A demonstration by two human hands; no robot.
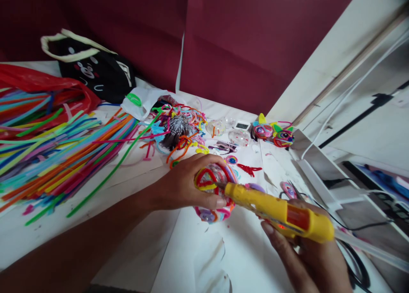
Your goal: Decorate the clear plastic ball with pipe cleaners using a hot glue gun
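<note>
My left hand (pixel 188 184) is wrapped round a ball covered in colourful pipe cleaners (pixel 220 212), holding it above the white table. Red, yellow, orange and pink strands curve over the ball's surface. My right hand (pixel 309 250) grips a yellow glue gun (pixel 268 203) with a small red light lit on its side. The gun's nozzle points left and meets the ball, at or very close to a yellow and red strand. A clear glue stick (pixel 367 244) sticks out of the gun's back end.
Bundles of pipe cleaners (pixel 86 152) cover the left side, by a red plastic bag (pixel 47 86) and a black bag (pixel 96 69). Two finished-looking decorated balls (pixel 283 135) stand at the back right, near clear balls (pixel 239 136). A power strip and black cable (pixel 354 259) lie right.
</note>
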